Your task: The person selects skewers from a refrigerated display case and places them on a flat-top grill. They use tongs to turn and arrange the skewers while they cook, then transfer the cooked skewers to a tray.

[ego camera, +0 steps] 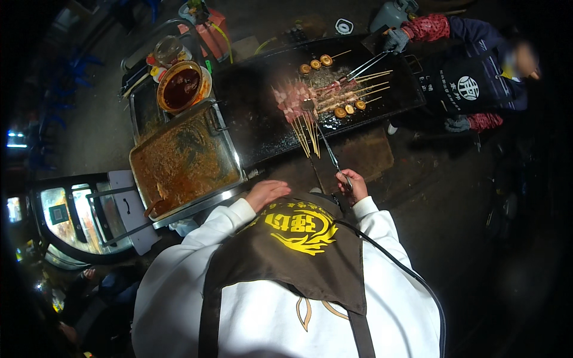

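Note:
My right hand (351, 184) grips long metal tongs (329, 145), whose far end rests on a bunch of raw-looking meat skewers (293, 99). These lie on a dark flat griddle (257, 125), their bare wooden sticks pointing toward me. At the front of my brown apron (250, 250), my left hand (268, 193) is held flat with its fingers extended and nothing visible in it; its palm side is hidden. Farther right on the griddle lie more meat skewers (340, 99). Skewers of round brown pieces, perhaps mushrooms, lie at the far side (315, 65) and near side (349, 109).
A co-worker's gloved hand (396, 41) reaches over the griddle's right end with metal tongs (368, 65). At left stand a sauce-smeared metal tray (233, 154) and a bowl of dark red sauce (162, 96). A gas cylinder (388, 19) stands behind the griddle. A cable (403, 264) crosses my right sleeve.

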A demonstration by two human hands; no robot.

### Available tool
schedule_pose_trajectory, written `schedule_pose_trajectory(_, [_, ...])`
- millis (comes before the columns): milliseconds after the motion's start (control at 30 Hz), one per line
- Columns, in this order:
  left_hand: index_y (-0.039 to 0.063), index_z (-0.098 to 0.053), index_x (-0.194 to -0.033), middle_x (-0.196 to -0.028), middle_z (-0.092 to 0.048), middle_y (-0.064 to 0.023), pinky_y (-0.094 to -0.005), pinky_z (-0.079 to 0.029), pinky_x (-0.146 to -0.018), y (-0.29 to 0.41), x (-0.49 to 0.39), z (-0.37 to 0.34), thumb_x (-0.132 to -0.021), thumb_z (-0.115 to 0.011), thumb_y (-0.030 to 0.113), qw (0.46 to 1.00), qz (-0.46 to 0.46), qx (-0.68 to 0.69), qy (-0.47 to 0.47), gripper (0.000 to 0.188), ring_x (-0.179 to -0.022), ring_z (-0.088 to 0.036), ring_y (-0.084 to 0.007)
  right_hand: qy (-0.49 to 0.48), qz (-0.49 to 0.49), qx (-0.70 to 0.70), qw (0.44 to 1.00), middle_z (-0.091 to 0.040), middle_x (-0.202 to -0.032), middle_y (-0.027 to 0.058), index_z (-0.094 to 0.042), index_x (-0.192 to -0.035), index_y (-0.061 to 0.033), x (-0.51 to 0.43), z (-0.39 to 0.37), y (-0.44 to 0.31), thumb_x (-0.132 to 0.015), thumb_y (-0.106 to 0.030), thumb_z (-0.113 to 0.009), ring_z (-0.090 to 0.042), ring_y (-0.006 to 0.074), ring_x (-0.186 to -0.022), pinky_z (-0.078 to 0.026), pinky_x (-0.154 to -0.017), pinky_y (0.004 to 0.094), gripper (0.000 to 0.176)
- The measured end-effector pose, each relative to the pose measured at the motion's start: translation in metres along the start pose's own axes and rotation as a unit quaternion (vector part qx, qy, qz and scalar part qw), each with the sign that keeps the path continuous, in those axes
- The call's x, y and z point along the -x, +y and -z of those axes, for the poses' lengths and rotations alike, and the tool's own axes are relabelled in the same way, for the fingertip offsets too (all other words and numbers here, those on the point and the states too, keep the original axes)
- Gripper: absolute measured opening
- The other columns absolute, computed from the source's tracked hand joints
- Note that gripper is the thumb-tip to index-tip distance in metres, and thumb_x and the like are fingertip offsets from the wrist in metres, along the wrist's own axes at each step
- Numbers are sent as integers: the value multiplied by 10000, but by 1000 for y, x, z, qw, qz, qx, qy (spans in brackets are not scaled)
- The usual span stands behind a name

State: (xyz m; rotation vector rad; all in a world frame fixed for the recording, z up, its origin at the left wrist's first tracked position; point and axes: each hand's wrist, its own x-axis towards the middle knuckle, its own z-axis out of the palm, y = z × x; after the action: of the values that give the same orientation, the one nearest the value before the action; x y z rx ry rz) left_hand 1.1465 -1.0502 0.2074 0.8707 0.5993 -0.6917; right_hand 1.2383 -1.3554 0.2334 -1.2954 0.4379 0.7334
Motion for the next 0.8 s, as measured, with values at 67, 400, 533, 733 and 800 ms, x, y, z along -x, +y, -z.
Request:
schedule_pose_trajectory(67, [-96,-485,-1181,-1082,-608,-213,-317,-497,-903,4,-10,-14,-979,-433,146,1000,-17,-7,-15,320,-1056,-605,-265,9,-12,12,1000,-563,-599,-32,-601,-798,-97,-9,-2,4,-819,-166,-695,-496,55,-473,-354,-428,182,118])
schedule_pose_trajectory(400, [-93,-269,-1285,-1311,-387,-298,-421,-496,-919,28,-106,-82,-982,-430,199,995,-37,87,42,451,-1089,-556,-397,14,19,-16,1000,-571,-623,-11,-594,-779,-87,9,-15,-13,-821,-125,-687,-514,67,-500,-373,-444,183,108])
schedule_pose_trajectory(533, [-136,-339,-1196,-1242,-446,-303,-426,-495,-925,22,-124,-88,-984,-390,144,988,-49,148,18,354,-1073,-564,-383,18,-3,-17,1000,-560,-604,-16,-595,-779,-93,13,-3,-2,-817,-139,-692,-494,61,-472,-345,-415,182,114])
schedule_pose_trajectory(733, [-58,-480,-1034,-978,-581,-177,-343,-526,-780,22,-146,-98,-990,-393,181,984,-89,142,64,258,-875,-619,-272,14,-12,-12,1000,-551,-589,-19,-597,-775,-101,-10,5,8,-804,-130,-695,-468,58,-439,-309,-388,182,106])
schedule_pose_trajectory(800, [-27,-517,-991,-881,-588,-120,-286,-502,-667,24,-151,-99,-991,-402,198,986,-84,114,91,252,-755,-595,-204,15,-6,-7,1000,-550,-590,-19,-598,-778,-100,-6,6,0,-802,-132,-697,-465,57,-439,-305,-388,184,107])
